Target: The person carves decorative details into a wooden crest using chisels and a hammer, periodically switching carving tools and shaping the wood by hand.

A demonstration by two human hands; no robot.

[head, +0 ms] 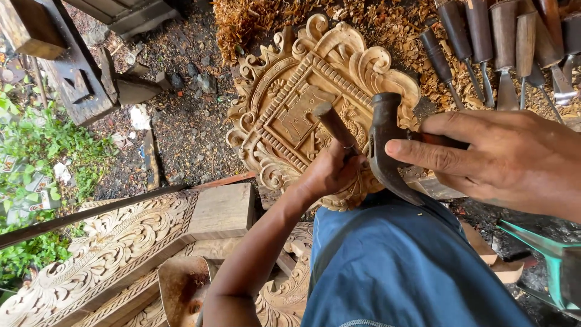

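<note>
Left hand (330, 172) is wrapped tight round a wooden-handled chisel (334, 124), handle sticking up & slightly left, blade end hidden behind the fist, so can't tell exactly where the tip meets the wood. Right hand (508, 160) grips a dark metal hammer (382, 145) — forefinger stretched along the head, which curves down just beside the chisel handle, near but not touching it.

Both sit over a carved wooden panel (302, 100), pale brown w/ scroll edges & a raised rectangular frame in the middle. It's tilted toward the person, lower edge resting by the blue-clad lap (399, 266).

Upper right: a row of chisels (496, 42) w/ dark handles, lying side by side on wood shavings (399, 30). Lower left — a long carved beam (121, 242) w/ leaf pattern, well apart from the hands. Dark gravelly ground (181, 121) beyond, green weeds (36, 157) at the left edge.
</note>
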